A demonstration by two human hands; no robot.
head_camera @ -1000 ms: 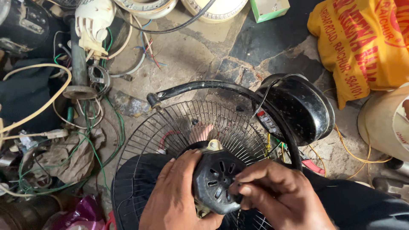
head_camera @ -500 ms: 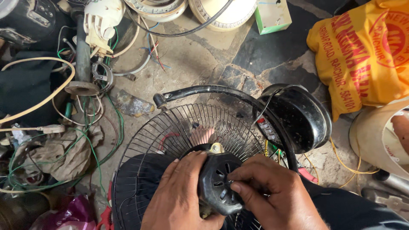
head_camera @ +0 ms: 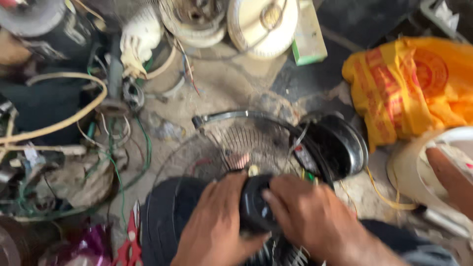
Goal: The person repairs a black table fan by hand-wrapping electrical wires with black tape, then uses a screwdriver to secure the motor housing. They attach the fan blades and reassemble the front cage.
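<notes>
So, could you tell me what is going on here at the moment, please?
A person is gripping a round black plastic fan motor housing with both bare hands: the left hand on its left side, the right hand over its right side and top. It sits against a round wire fan guard on a dusty floor. A black dome-shaped cover lies just beyond, an orange plastic bag to the right, and tangled wires and red-handled pliers to the left. The picture is blurred.
</notes>
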